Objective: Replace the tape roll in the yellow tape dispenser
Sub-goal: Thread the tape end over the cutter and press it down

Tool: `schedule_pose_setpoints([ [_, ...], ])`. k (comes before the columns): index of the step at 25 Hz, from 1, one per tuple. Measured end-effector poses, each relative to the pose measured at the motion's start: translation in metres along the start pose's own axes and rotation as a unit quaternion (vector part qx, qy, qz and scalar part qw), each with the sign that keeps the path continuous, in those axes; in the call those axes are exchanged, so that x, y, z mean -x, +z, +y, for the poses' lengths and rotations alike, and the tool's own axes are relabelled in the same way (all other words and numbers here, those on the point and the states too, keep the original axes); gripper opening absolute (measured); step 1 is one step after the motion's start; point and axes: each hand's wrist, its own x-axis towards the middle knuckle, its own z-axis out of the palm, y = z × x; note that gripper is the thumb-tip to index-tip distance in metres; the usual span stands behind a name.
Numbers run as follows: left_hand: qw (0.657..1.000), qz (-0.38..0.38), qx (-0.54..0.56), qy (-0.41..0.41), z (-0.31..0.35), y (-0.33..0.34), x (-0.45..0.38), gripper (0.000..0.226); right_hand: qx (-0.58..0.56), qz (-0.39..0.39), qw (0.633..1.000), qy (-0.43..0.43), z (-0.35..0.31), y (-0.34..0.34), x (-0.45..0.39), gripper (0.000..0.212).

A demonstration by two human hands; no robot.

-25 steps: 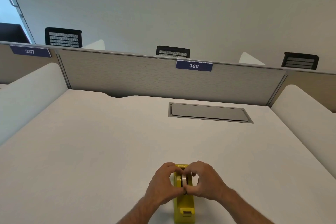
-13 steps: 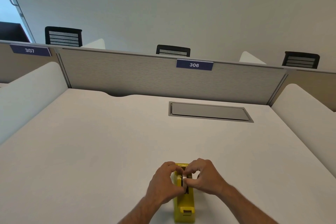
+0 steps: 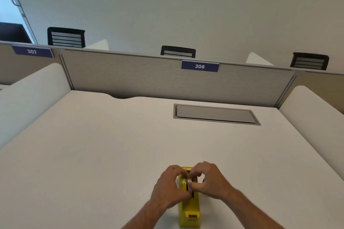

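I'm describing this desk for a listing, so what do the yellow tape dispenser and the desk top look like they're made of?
The yellow tape dispenser looks like moulded plastic: uniform bright colour, rounded edges, a slight sheen. The desk top looks like matte white laminate, flat and even without visible grain, though the core underneath cannot be told. The plate set into it looks like grey brushed metal or painted plastic.

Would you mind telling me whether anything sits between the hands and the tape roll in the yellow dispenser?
Nothing visible does: the left hand and right hand already pinch the tape roll in the yellow dispenser.
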Motion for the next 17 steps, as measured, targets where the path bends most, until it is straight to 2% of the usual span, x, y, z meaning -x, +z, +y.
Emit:
schedule_pose_setpoints([
  [5,1.0,-0.002,-0.008,0.015,-0.0006,0.0003,-0.0005,0.056,0.056,-0.003,0.998,-0.024,0.0044,0.0053,0.0082,0.032],
  [13,1.0,0.001,-0.004,0.006,-0.0003,-0.0008,0.0002,0.05,0.067,0.017,0.996,-0.05,0.0071,0.0062,0.0064,0.015],
  [17,1.0,-0.001,-0.008,0.003,0.0006,-0.0004,-0.0002,0.048,0.07,0.014,0.996,-0.052,0.0037,0.0007,0.0045,0.018],
])
